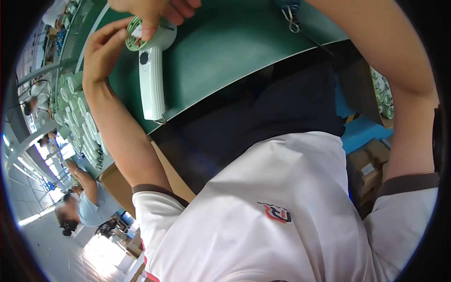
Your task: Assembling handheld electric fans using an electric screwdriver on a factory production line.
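A pale green and white handheld fan [152,89] lies on the green table mat, its ribbed handle pointing toward me. A dark round button sits on the handle, and a small metal loop hangs from its end. The fan's round head is uncovered on one side, showing a green rim with a white piece and reddish wires inside. My left hand [101,54] grips that rim between thumb and fingers. From above, my right hand [145,9] reaches over the head, its thumb pressed at the opening and its other fingers curled. The upper part of this hand is cut off by the frame.
The green table [221,61] ends in a curved near edge before my body. A dark tool with a metal hook [292,21] hangs at the top. Several similar fan bodies [77,113] are stacked at left. A box of green parts [383,94] stands right. A co-worker [89,197] sits at left.
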Tool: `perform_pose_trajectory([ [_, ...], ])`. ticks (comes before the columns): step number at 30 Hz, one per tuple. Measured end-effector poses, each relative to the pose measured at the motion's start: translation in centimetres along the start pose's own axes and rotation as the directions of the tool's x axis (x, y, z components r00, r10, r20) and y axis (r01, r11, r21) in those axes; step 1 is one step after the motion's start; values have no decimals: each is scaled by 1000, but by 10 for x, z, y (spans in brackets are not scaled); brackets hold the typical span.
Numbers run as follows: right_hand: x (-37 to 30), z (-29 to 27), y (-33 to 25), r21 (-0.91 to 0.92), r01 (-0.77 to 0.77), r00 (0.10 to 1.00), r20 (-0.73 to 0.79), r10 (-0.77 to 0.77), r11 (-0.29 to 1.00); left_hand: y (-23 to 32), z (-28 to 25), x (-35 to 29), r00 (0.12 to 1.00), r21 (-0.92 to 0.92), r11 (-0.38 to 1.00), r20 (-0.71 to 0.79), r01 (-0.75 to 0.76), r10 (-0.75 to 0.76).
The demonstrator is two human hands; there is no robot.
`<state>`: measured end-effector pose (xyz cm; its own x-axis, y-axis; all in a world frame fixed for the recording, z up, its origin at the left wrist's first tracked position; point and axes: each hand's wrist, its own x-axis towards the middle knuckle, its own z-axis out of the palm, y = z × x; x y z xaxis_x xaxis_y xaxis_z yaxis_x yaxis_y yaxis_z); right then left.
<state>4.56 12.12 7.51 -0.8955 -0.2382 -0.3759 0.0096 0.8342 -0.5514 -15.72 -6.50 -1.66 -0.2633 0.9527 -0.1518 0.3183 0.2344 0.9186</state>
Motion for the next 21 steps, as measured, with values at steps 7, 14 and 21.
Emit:
perform_pose_trajectory([
  [7, 37, -19, -25, -140, -749, 456, 601, 657, 647, 49, 40, -37, 996, 178, 981, 37, -81, 76],
  [14, 47, -8, 9, 86, -591, 708, 532, 465, 802, 70, 66, -39, 990, 400, 910, -120, 111, -68],
  [21, 65, 15, 55, 247, -398, 863, 428, 269, 884, 68, 69, -41, 986, 466, 876, -162, 122, -51],
])
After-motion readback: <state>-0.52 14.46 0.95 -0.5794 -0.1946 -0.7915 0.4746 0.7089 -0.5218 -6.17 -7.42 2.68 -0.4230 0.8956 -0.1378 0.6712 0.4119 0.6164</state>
